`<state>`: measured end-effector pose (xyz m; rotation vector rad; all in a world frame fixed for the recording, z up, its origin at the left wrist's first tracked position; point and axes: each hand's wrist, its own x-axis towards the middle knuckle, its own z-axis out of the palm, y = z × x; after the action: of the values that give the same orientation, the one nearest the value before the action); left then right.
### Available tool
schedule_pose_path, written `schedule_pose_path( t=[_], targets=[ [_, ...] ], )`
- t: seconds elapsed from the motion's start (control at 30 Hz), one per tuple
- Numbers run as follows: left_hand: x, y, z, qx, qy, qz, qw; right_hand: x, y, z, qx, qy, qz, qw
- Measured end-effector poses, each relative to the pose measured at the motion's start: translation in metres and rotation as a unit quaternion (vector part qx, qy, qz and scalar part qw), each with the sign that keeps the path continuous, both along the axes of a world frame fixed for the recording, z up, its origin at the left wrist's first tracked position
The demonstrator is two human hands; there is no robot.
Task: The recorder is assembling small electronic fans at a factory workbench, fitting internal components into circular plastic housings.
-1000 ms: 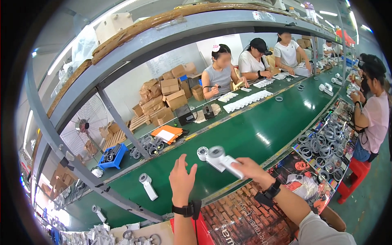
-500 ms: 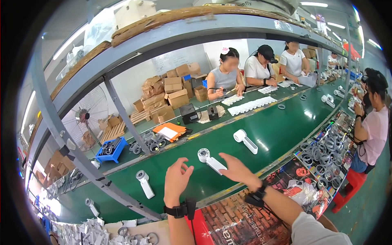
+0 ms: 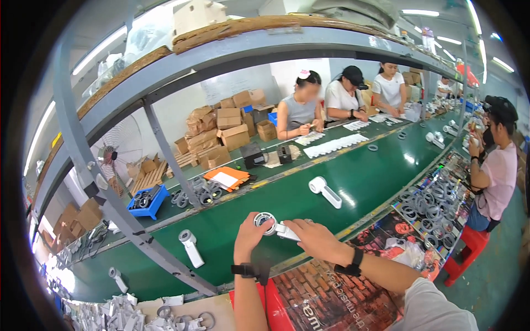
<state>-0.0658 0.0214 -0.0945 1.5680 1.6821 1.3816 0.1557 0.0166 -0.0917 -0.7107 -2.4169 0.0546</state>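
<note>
A white handheld fan with a round head is between my two hands, over the near side of the green belt. My left hand is closed on the round head, thumb over its front. The fingers of my right hand wrap the handle and cover most of it. Further along the belt to the right lies another white handheld fan. To the left are two more, a nearer fan and a smaller-looking fan.
A grey metal post slants up at the left. Grey rings are heaped on the right bench; white parts pile up at lower left. A blue bin stands across the belt. Co-workers sit opposite, and a person in pink sits at right.
Both hands have closed on the fan that lay on the belt, the left at its head and the right at its handle. The fan is now drawn slightly nearer to me.
</note>
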Motion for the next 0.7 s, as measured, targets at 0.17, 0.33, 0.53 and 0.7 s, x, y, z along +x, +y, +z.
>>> schedule_pose_path(
  t=[0.17,0.33,0.53,0.7],
  targets=[
    [0.055,-0.014,0.029,-0.013,-0.198,-0.277,0.940,0.059,-0.043,0.029,0.111,-0.047,-0.106,0.987],
    [0.097,-0.036,0.044,0.020,-0.181,-0.236,0.954,0.098,-0.070,0.044,0.108,0.005,-0.084,0.991],
    [0.155,-0.064,0.052,0.193,-0.239,-0.214,0.927,0.113,-0.100,0.059,-0.033,0.082,-0.093,0.992],
    [0.149,-0.074,0.057,0.261,-0.254,-0.158,0.918,0.094,-0.122,0.063,-0.094,0.128,-0.048,0.986]
  ],
)
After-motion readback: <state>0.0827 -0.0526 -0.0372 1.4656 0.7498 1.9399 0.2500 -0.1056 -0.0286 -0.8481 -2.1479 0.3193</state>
